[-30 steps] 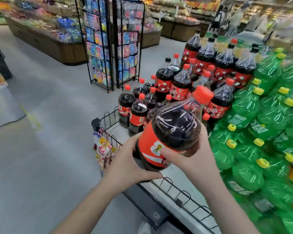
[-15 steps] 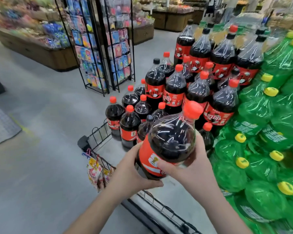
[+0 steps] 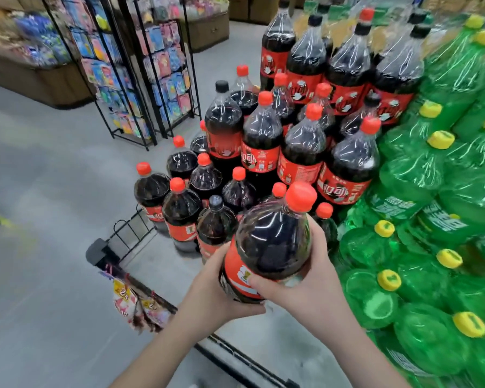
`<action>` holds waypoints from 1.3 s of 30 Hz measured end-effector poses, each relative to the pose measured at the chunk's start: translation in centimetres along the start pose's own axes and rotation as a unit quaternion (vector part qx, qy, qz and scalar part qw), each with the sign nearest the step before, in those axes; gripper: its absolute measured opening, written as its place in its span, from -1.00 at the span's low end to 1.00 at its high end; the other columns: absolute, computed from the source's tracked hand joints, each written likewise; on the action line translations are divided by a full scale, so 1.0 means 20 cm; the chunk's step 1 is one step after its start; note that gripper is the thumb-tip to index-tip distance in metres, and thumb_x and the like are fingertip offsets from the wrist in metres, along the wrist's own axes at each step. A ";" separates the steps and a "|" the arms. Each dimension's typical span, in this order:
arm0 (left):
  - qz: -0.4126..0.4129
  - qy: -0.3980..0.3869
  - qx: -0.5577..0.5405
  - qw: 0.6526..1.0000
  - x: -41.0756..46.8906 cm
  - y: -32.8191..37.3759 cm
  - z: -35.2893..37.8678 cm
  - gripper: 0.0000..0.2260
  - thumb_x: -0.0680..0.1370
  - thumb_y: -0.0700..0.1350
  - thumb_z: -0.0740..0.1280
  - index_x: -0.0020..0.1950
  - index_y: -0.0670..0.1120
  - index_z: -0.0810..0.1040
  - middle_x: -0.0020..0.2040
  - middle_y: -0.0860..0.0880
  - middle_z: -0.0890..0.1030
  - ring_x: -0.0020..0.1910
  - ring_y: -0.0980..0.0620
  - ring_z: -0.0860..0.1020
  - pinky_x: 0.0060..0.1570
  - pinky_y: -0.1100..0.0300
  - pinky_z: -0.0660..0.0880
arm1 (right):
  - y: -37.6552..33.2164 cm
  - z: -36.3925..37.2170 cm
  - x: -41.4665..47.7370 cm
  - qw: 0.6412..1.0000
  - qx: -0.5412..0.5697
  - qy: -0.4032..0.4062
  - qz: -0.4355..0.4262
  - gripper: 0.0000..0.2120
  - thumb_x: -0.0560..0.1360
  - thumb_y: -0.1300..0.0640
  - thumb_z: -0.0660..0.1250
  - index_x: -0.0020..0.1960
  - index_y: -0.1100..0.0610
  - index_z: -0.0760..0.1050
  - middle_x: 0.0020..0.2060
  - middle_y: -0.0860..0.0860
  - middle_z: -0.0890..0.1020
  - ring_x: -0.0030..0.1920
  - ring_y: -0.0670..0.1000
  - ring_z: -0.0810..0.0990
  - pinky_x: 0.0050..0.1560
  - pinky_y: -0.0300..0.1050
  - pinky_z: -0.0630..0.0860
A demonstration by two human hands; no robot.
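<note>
Cola bottle (image 3: 272, 242), large and dark, tilted with its cap away from the viewer, held above the front of a display shelf (image 3: 163, 264), just before the standing cola bottles (image 3: 263, 141); green bottles (image 3: 420, 169), yellow-capped, stacked at right, white lettering too blurred to read; standing cola bottles bear red labels with white characters, illegible; 2 wire racks (image 3: 151, 65) of packets behind; left hand (image 3: 216, 298) curled under the base; right hand (image 3: 314, 284) wrapped round the body's right side, thumb across the label (image 3: 241, 273); label red, with a gold trophy emblem on white, text unreadable; red cap (image 3: 301, 196) fitted.
</note>
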State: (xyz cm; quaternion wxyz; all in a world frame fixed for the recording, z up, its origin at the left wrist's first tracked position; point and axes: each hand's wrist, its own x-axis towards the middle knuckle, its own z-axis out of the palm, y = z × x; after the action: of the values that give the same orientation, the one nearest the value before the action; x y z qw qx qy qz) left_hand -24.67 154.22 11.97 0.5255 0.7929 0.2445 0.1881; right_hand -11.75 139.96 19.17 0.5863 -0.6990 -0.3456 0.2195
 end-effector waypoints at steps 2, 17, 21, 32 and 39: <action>-0.001 -0.008 -0.004 1.000 0.03 -0.01 0.02 -0.04 0.20 -0.11 0.79 0.49 0.17 0.39 0.31 0.35 0.57 0.30 0.33 0.55 0.15 0.47 0.49 | 0.02 -0.01 0.02 1.000 -0.013 0.007 0.018 0.16 0.05 -0.16 0.71 0.55 -0.27 0.23 0.29 -0.39 0.57 0.32 -0.28 0.57 0.35 -0.08 0.53; -0.006 -0.031 -0.044 0.999 0.20 -0.25 0.14 -0.10 0.22 -0.21 0.77 0.43 0.16 0.42 0.32 0.37 0.58 0.35 0.33 0.52 0.24 0.44 0.45 | 0.27 0.09 0.14 0.991 -0.091 0.061 0.073 0.02 0.10 -0.04 0.80 0.40 -0.28 0.31 0.19 -0.44 0.57 0.22 -0.37 0.55 0.09 -0.52 0.42; -0.045 -0.013 -0.031 0.998 0.21 -0.37 0.20 -0.11 0.26 0.10 0.74 0.51 0.14 0.42 0.39 0.23 0.56 0.43 0.10 0.51 0.35 0.06 0.52 | 0.35 0.12 0.18 0.991 -0.096 0.058 0.079 0.06 0.09 -0.05 0.80 0.45 -0.21 0.31 0.26 -0.33 0.58 0.29 -0.31 0.55 0.15 -0.50 0.42; -0.304 -0.064 -0.111 0.944 0.26 -0.64 0.35 -0.58 0.38 -0.12 0.65 0.10 0.11 0.54 0.00 0.11 0.73 -0.02 0.14 0.66 -0.08 0.13 0.63 | 0.55 0.20 0.28 0.988 -0.086 0.052 0.114 0.05 0.12 -0.03 0.78 0.44 -0.20 0.24 0.32 -0.28 0.47 0.33 -0.32 0.47 0.25 -0.47 0.41; -0.329 -0.064 -0.168 0.927 0.34 -0.81 0.39 -0.27 0.31 -0.07 0.72 0.44 -0.03 0.54 0.30 0.01 0.69 0.27 0.02 0.67 0.18 0.03 0.67 | 0.64 0.23 0.33 0.986 -0.068 0.051 0.143 0.10 0.12 0.00 0.78 0.48 -0.13 0.22 0.34 -0.28 0.44 0.35 -0.31 0.45 0.35 -0.35 0.43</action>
State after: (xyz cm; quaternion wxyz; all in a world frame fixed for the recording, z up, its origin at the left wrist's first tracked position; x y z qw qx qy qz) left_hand -17.99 157.72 -5.62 0.6982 0.5781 0.4221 -0.0086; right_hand -7.76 147.07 6.41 0.5165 -0.7901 -0.2254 0.2412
